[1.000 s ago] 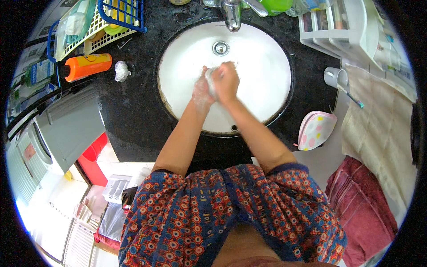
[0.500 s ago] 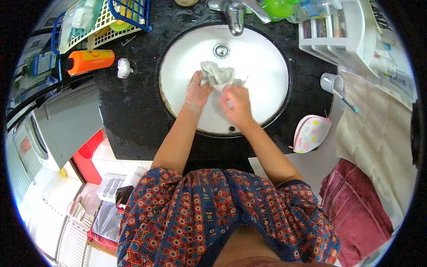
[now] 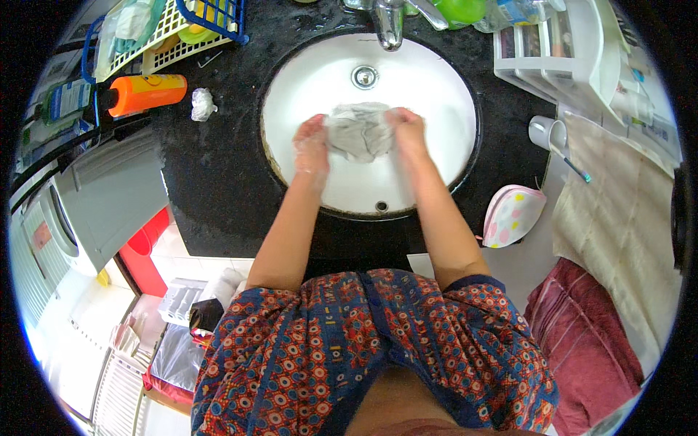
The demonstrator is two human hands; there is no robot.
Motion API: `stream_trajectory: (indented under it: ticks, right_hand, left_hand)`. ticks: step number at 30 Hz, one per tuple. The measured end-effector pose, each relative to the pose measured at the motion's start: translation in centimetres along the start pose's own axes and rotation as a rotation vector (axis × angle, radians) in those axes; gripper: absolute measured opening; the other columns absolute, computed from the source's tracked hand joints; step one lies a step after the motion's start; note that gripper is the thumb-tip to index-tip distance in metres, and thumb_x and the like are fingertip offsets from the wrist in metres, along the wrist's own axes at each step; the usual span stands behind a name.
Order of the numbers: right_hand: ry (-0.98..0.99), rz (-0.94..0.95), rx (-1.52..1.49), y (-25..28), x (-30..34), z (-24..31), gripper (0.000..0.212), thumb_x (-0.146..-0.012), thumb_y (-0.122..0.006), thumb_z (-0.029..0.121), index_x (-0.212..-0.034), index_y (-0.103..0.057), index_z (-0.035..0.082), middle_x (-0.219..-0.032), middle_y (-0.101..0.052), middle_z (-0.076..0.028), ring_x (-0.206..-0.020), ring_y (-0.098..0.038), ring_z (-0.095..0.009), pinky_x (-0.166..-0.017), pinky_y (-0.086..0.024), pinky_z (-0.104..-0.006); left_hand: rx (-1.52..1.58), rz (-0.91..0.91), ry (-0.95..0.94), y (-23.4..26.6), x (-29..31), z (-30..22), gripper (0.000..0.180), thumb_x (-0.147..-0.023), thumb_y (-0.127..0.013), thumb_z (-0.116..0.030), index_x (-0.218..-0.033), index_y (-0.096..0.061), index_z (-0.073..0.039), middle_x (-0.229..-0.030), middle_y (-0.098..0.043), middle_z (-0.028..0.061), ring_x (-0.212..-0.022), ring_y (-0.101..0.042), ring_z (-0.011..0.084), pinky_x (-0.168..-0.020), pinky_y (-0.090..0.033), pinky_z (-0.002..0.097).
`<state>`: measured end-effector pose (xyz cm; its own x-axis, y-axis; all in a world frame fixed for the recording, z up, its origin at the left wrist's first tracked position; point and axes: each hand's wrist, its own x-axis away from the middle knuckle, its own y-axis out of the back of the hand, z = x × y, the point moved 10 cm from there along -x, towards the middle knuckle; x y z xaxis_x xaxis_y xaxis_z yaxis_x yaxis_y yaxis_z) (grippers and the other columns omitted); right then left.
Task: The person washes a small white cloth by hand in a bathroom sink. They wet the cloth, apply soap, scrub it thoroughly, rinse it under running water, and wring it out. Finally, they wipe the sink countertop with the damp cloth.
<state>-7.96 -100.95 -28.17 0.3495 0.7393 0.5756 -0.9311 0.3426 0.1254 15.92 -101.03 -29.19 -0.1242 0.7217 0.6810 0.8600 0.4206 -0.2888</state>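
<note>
Black counter [image 3: 211,174] frames a white sink [image 3: 445,102]; over its basin hangs a grey cloth [image 3: 360,134], your left hand [image 3: 311,144] and right hand [image 3: 408,132] each keeping a pinching grip on opposite sides.

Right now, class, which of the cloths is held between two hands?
The grey-white cloth, spread over the sink between the left hand and right hand; the maroon towel and beige cloth are off to the right, untouched.
</note>
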Motion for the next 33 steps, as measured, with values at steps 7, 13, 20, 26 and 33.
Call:
stream_trajectory:
  ticks: [7,13,20,26,33]
  right_hand:
    - [0.217,-0.314,0.693,10.2,-1.1,2.9,0.058,-0.077,-0.071,0.014,-0.126,-0.046,-0.001,-0.12,-0.053,-0.018,-0.101,-0.055,-0.026,-0.084,-0.048,-0.0393]
    - [0.17,-0.088,1.314,-0.6,3.1,4.0,0.072,-0.071,-0.073,0.014,-0.135,-0.041,0.012,-0.133,-0.044,-0.02,-0.123,-0.04,-0.037,-0.098,-0.039,-0.0424]
    - [0.439,0.266,0.473,-11.2,12.3,6.6,0.049,-0.071,-0.068,0.013,-0.117,-0.051,0.005,-0.11,-0.057,-0.02,-0.103,-0.057,-0.036,-0.09,-0.045,-0.0406]
    - [0.303,-0.184,0.44,-5.0,3.5,7.8,0.022,-0.075,-0.068,0.015,-0.083,-0.053,0.002,-0.091,-0.053,-0.016,-0.081,-0.056,-0.034,-0.072,-0.047,-0.0428]
    - [0.691,-0.149,0.418,-9.3,9.2,8.9,0.015,-0.069,-0.065,0.005,-0.073,-0.051,0.005,-0.084,-0.05,-0.014,-0.086,-0.054,-0.031,-0.077,-0.044,-0.038]
  left_hand:
    - [-0.869,0.067,-0.236,1.6,-0.8,-3.3,0.032,-0.083,-0.054,0.003,-0.114,-0.054,-0.004,-0.116,-0.056,0.0094,-0.107,-0.052,0.0207,-0.091,-0.043,0.0325]
    - [-0.579,-0.005,0.076,1.3,-0.3,1.6,0.06,-0.09,-0.06,-0.026,-0.141,-0.034,-0.011,-0.132,-0.046,0.0131,-0.115,-0.047,0.0249,-0.088,-0.042,0.0397]
    - [0.035,0.111,0.584,-2.9,0.8,2.4,0.063,-0.09,-0.051,-0.055,-0.126,-0.048,-0.004,-0.113,-0.057,0.015,-0.099,-0.058,0.0268,-0.09,-0.047,0.041]
    - [0.058,-0.001,0.318,-6.1,1.3,3.9,0.04,-0.097,-0.049,-0.034,-0.124,-0.049,-0.005,-0.108,-0.058,0.0088,-0.094,-0.058,0.0193,-0.083,-0.049,0.0355]
    - [0.319,0.091,0.605,-6.3,2.6,2.9,0.045,-0.096,-0.047,-0.042,-0.124,-0.049,-0.007,-0.107,-0.059,0.008,-0.095,-0.058,0.023,-0.086,-0.047,0.0399]
